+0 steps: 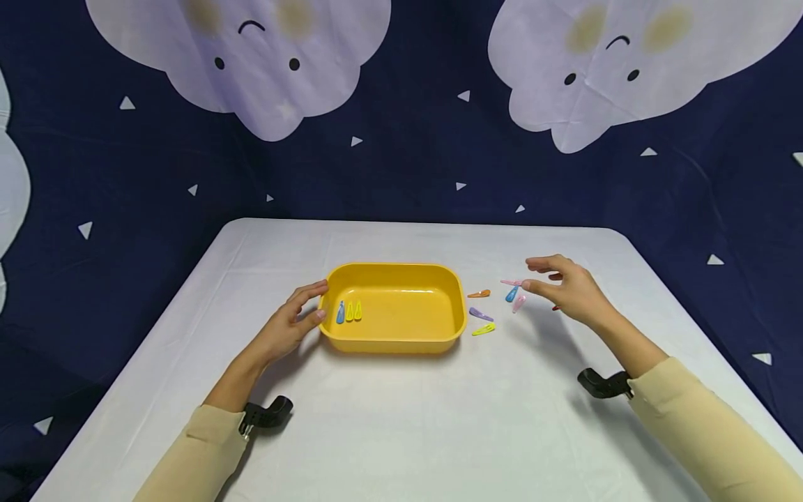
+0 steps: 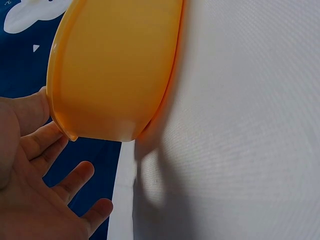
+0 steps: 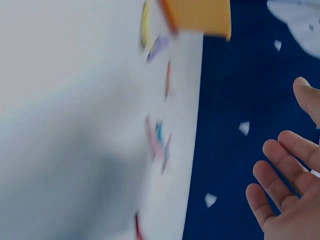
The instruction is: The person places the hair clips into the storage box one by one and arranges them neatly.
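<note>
In the head view a yellow plastic tray (image 1: 395, 345) sits on the white table. My left hand (image 1: 287, 328) grips its left rim between thumb and fingers; the left wrist view shows the tray's outer wall and the other fingers spread. Inside, at the left, lie a blue snap hair clip (image 1: 341, 312) and two yellow hair clips (image 1: 358, 311). My right hand (image 1: 571, 289) hovers above the table with fingers extended and thumb apart, holding nothing visible. Near its thumb are pink hair clips (image 1: 518, 303) and a blue hair clip (image 1: 511, 294). A red hair clip (image 3: 138, 227) is partly hidden beneath the hand.
Between tray and right hand lie an orange hair clip (image 1: 479, 294), a purple hair clip (image 1: 481, 314) and a yellow hair clip (image 1: 484, 329). The white tablecloth (image 1: 401, 432) spreads toward me. A dark blue cloth (image 1: 408, 181) with clouds hangs behind the table.
</note>
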`<state>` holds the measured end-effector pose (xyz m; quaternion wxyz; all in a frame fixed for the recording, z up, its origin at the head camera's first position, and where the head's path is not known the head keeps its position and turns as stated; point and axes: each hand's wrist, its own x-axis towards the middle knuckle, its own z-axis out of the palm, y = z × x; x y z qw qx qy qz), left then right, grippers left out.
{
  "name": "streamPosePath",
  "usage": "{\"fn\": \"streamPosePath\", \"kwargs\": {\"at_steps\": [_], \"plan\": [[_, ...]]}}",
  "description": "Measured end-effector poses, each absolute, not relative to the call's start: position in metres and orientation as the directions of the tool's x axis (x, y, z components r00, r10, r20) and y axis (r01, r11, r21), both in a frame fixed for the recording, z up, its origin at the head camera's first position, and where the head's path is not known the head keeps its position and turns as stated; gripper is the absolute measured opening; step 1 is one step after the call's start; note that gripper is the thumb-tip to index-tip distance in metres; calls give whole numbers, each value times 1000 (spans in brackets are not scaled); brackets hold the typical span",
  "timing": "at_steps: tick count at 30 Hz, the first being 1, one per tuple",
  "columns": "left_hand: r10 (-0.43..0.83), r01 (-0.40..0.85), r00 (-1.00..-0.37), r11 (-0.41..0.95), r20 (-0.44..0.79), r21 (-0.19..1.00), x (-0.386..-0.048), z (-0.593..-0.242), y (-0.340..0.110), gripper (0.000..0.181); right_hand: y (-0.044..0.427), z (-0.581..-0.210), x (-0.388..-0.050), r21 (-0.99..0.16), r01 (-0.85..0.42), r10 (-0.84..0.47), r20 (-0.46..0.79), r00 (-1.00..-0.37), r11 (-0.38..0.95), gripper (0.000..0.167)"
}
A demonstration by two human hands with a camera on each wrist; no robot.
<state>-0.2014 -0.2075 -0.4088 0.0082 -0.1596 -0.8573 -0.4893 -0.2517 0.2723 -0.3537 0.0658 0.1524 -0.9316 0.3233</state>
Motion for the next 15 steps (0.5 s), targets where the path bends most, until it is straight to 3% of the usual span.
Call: {"fn": "streamPosePath", "kwargs": {"at_steps": [7,15], "plan": [[279,292,-944,460,176,839,-202,-408,-208,46,308,-367,-257,-586,-222,-166,150,-975,779,57],[272,267,-951,474,148,839,-201,-407,-207,47,333,-386,-266,-569,-242,-164,185,-969,786,53]]}}
